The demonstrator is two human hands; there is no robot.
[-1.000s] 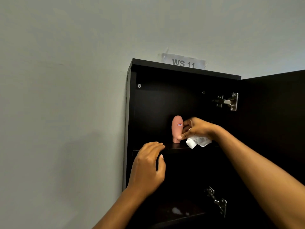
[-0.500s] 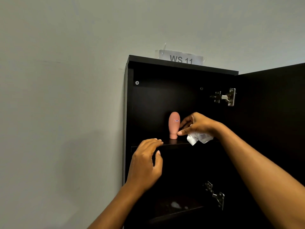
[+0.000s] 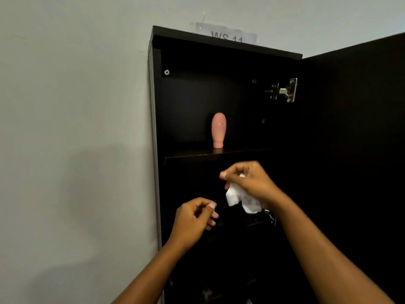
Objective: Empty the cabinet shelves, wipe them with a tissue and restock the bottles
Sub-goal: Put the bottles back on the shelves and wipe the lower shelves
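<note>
Now | pink bottle (image 3: 218, 130) upright | right hand (image 3: 249, 183) grips crumpled tissue (image 3: 238, 199) | left hand (image 3: 192, 222) curled, empty

Hidden, cut off, or lost in the dark

The sign (image 3: 226, 32) sinks behind the cabinet (image 3: 219, 43) top, which cuts its letters at the foot. The print on the bottle (image 3: 218, 130) is too small to read. The right hand (image 3: 247, 181) covers much of the tissue (image 3: 241, 197), and together they hide most of the lower hinge (image 3: 270, 215). The door (image 3: 355, 128) runs off the right edge. The lower shelves are too dark to make out.
</note>
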